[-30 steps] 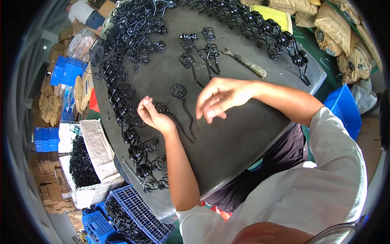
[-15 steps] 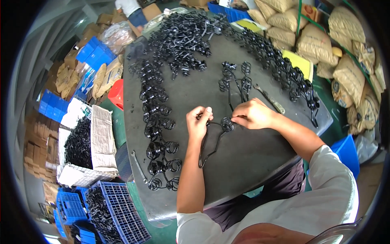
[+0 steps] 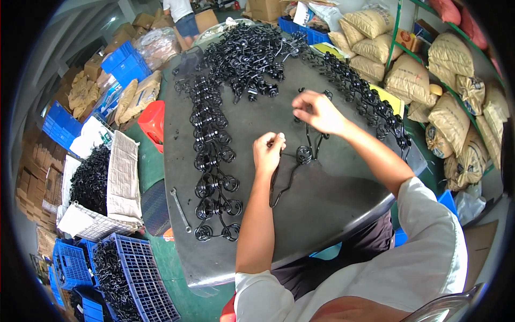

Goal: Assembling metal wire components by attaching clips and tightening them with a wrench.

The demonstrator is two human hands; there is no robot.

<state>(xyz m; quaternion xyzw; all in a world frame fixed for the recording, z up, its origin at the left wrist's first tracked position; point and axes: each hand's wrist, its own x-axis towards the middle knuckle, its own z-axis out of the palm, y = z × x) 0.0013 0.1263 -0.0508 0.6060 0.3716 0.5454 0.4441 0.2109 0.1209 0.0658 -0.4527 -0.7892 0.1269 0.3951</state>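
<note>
My left hand (image 3: 270, 152) pinches the top of a black bent-wire scroll piece (image 3: 292, 172) that lies on the dark round table (image 3: 322, 214). My right hand (image 3: 317, 111) hovers farther back over small black scroll parts (image 3: 308, 155), fingers curled; whether it holds a small part I cannot tell. A row of finished black scroll pieces (image 3: 212, 161) runs down the table's left side. A big heap of black scrolls (image 3: 247, 56) fills the far end, and another row (image 3: 365, 102) lines the right rim.
A wrench (image 3: 180, 209) lies near the table's left edge. Blue crates (image 3: 129, 273) and a white sack-lined bin (image 3: 94, 182) with black metal parts stand at left. Filled sacks (image 3: 445, 80) on shelves at right. A red stool (image 3: 153, 121) and a person (image 3: 182, 16) beyond.
My head view has shifted. My right hand moved away from the left hand toward the far side of the table; my left hand stays on the wire piece.
</note>
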